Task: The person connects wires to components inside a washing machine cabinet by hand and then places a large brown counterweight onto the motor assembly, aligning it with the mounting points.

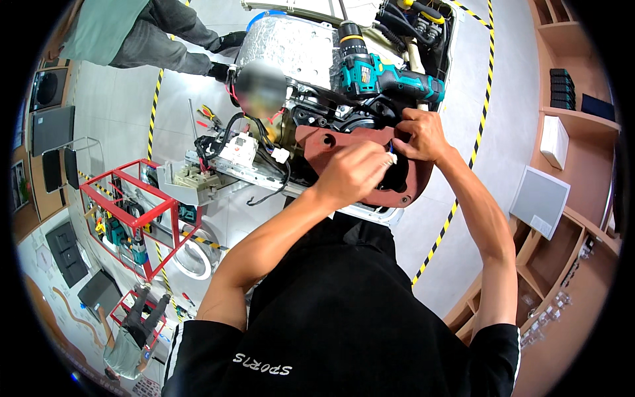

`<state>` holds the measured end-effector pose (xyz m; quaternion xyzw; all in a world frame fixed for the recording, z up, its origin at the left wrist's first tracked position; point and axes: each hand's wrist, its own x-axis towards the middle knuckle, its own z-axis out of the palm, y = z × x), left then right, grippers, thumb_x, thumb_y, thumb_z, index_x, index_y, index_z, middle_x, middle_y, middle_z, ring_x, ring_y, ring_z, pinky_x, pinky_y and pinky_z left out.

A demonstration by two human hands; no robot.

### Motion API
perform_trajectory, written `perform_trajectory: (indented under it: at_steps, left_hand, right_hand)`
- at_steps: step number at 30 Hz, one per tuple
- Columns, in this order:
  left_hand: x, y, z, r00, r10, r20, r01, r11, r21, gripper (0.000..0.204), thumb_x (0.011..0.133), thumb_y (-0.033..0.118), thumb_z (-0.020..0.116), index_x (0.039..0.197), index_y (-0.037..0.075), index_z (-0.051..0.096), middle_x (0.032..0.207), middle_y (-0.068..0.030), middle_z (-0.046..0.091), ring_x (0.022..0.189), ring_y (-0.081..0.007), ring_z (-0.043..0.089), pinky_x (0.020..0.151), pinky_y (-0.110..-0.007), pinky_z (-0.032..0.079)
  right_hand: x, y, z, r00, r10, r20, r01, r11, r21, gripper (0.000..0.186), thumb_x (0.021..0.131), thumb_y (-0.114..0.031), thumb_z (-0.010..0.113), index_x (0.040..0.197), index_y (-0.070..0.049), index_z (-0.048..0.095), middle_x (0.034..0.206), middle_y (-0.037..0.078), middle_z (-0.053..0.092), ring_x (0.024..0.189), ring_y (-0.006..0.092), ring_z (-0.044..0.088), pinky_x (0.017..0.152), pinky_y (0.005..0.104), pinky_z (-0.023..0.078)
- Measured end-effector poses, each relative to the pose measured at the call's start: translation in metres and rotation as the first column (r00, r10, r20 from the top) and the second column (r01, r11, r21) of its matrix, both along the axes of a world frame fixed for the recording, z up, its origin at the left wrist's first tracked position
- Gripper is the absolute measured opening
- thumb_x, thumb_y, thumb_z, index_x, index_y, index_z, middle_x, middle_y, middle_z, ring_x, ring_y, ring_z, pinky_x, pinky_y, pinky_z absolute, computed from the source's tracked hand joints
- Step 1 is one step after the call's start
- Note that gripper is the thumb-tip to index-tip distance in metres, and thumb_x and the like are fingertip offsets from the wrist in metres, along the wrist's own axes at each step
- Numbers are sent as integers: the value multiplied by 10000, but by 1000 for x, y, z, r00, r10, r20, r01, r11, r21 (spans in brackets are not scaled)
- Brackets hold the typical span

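Note:
Both hands work over the near end of an opened appliance, at a reddish-brown plate (317, 159) with round holes and a large dark opening. My left hand (354, 171) lies over the plate with its fingers closed on a small white plug connector (392, 159) at the fingertips. Beside it, my right hand (424, 135) is bent over the plate's right edge, its fingers curled in toward the opening. A bit of blue wire shows between the hands; what the right fingertips grip is hidden. A teal cordless drill (370, 76) lies on the appliance just beyond them.
Loose cables and a white plug (280, 155) hang at the left of the machine, near red-handled pliers (210, 116). A red frame rack (142, 218) with power tools stands on the left. Another person (152, 36) is at the far left. Wooden shelving (582, 142) lines the right side.

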<state>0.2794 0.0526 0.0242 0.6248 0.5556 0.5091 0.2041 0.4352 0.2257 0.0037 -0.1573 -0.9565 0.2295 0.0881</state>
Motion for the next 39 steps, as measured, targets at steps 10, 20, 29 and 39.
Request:
perform_trajectory:
  at_steps: [10, 20, 29, 39]
  left_hand:
    - [13, -2, 3, 984, -177, 31, 180, 964, -195, 129, 802, -16, 663, 928, -23, 635, 918, -132, 634, 810, -299, 643, 704, -372, 527]
    - [-1, 2, -4, 930, -367, -26, 345, 895, -281, 116, 815, 14, 630, 928, -14, 624, 901, -136, 631, 853, -337, 625, 730, -402, 507]
    - [3, -1, 19, 919, -394, -18, 368, 875, -315, 126, 825, 24, 635, 945, -13, 619, 927, -134, 625, 856, -331, 627, 736, -402, 516]
    - [-7, -43, 21, 585, 180, 791, 228, 899, -373, 140, 923, -7, 575, 1053, -45, 537, 1032, -124, 620, 927, -192, 657, 788, -305, 561]
  right_hand:
    - [-1, 3, -2, 999, 16, 31, -15, 999, -30, 215, 665, -282, 717, 689, -71, 684, 686, 55, 530, 624, 261, 582, 509, 408, 433]
    - [-3, -4, 10, 1000, 0, -12, 0, 1000, -29, 204, 614, -226, 731, 670, -36, 681, 661, 68, 539, 594, 267, 573, 509, 383, 434]
    - [-11, -15, 41, 996, 64, 69, -65, 998, 5, 214, 617, -239, 741, 674, -52, 653, 669, 58, 518, 616, 272, 575, 496, 405, 417]
    - [-14, -23, 54, 997, 63, 54, -64, 998, 12, 224, 606, -237, 755, 695, -45, 681, 678, 57, 547, 608, 265, 589, 506, 397, 441]
